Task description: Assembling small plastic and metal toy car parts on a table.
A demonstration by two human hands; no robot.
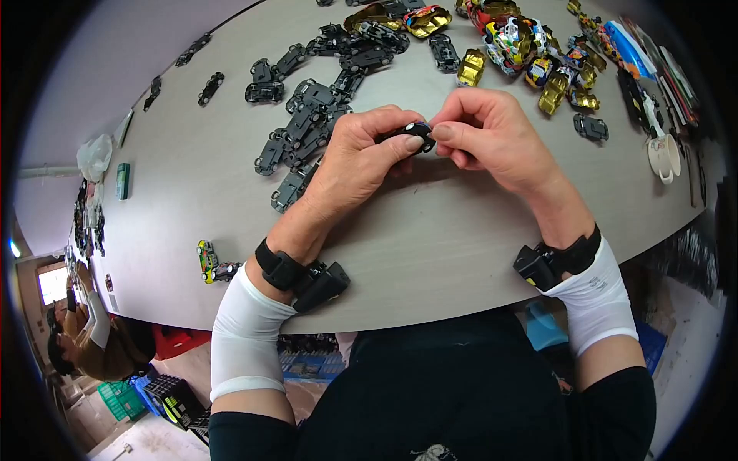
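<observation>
**Small toy car held between both hands above counter**

Left hand (361, 157) grips a dark toy car (411, 134) between thumb and fingers. Right hand (488, 134) pinches its near end with the fingertips. The car sits between the two hands, just above the counter (430, 246). Judged light, rigid and smooth, with small parts likely delicate; best held by the body sides. Dark chassis pile (307, 127) lies just behind; coloured shells (523, 42) farther back, right.

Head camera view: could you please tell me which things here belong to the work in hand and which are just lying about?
In hand:
small black toy car part
left hand
right hand

Lying about:
pile of black toy car bases
gold toy car shells
white mug
yellow-green toy car
grey table
</observation>
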